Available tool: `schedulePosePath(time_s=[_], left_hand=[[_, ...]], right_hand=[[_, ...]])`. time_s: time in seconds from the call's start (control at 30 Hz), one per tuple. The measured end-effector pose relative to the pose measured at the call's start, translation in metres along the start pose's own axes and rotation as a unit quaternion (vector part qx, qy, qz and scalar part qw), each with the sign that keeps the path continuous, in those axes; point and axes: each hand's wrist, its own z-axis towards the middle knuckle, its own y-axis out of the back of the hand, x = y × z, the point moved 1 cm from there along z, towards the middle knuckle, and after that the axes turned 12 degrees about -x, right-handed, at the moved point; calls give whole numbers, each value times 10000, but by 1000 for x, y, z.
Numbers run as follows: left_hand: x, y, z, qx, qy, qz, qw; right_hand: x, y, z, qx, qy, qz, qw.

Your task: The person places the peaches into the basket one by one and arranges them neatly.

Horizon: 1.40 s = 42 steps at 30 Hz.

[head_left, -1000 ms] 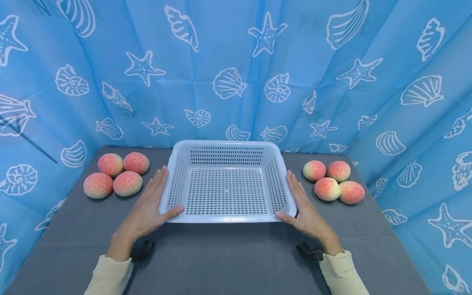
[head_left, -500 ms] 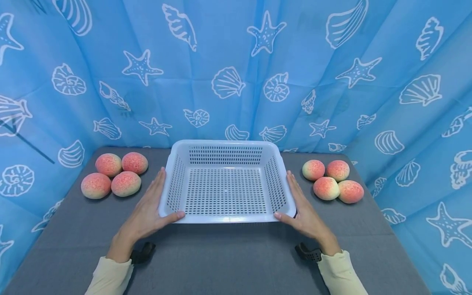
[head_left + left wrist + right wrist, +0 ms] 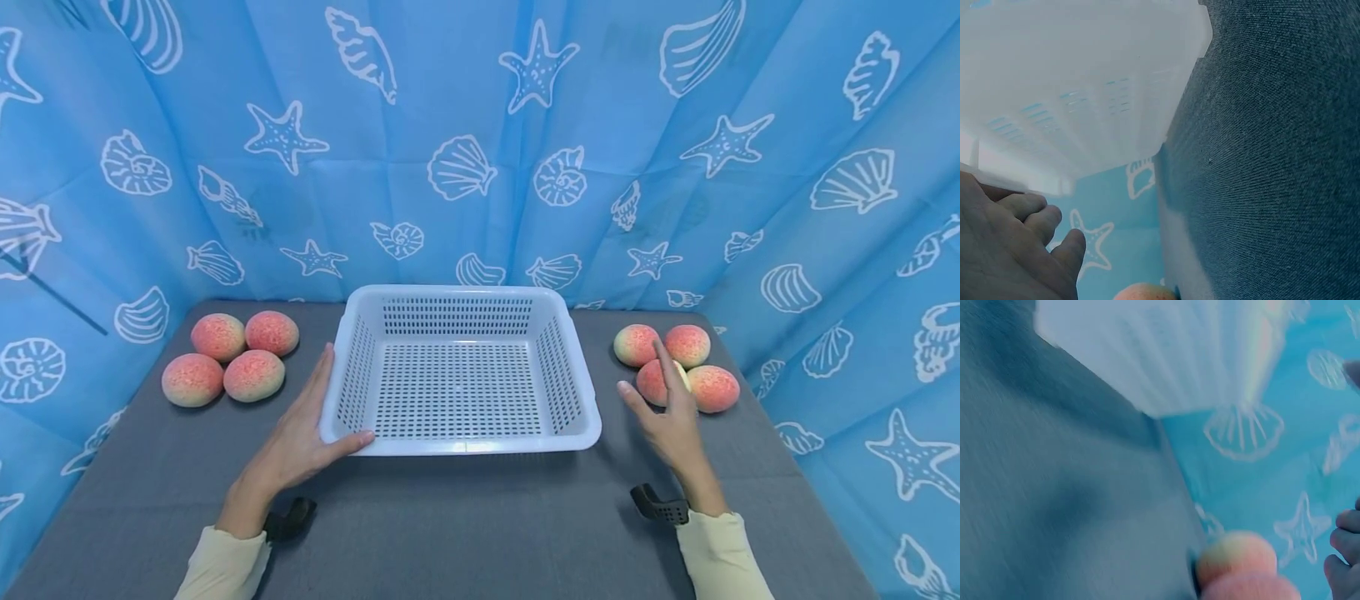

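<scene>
A white perforated plastic basket [image 3: 480, 447] sits on the grey cloth in the middle of the head view. My left hand [image 3: 288, 442] rests at its near left corner, thumb on the front rim and fingers fairly straight along the left side. In the left wrist view those fingers [image 3: 1069, 250] lie beside the basket wall [image 3: 1085, 56]. Off to the right, my right hand [image 3: 675, 425] is over the right group of peaches, fingers extended and holding nothing; it partly covers the nearest peach [image 3: 651, 385]. In the right wrist view, peaches [image 3: 1238, 556] show blurred at the bottom.
Several peaches [image 3: 255, 375] are grouped on the table at the left. The right group includes a peach [image 3: 715, 389] at its outer edge. A blue curtain [image 3: 480, 167] with white shell and starfish prints hangs behind the grey-covered table [image 3: 465, 525].
My right hand has left the basket's right side and moved right, over the right peaches. The left hand stays at the basket, and the basket has not visibly moved on the table.
</scene>
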Motion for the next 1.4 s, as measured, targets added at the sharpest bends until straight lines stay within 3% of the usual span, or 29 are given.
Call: schedulePosePath(time_s=[0.37,0.5,0.63,0.87,1.03,1.17,1.4], left_hand=[[0,0,0,-8,57,-204,9998],[1,-1,0,-26,39,-209,9998],[1,-2,1,-66,-50,-236,9997],[1,-3,1,-37,-111,-424,9990],[1,-5,2,-26,-137,-540,9984],[1,-5,2,-41,-145,-537,9984],[2,-4,2,-73,-130,-494,9987]], right_hand=[[-42,50,14,-1612,-595,-75,9851],[-64,67,19,-1842,-883,-239,9786],[-85,81,25,-1725,-1522,-227,9729],[-108,89,31,-982,-2671,-132,9585],[-116,86,32,-867,-3289,190,9402],[-119,85,31,-778,-3425,284,9359],[-121,86,31,-409,-2997,-173,9530]])
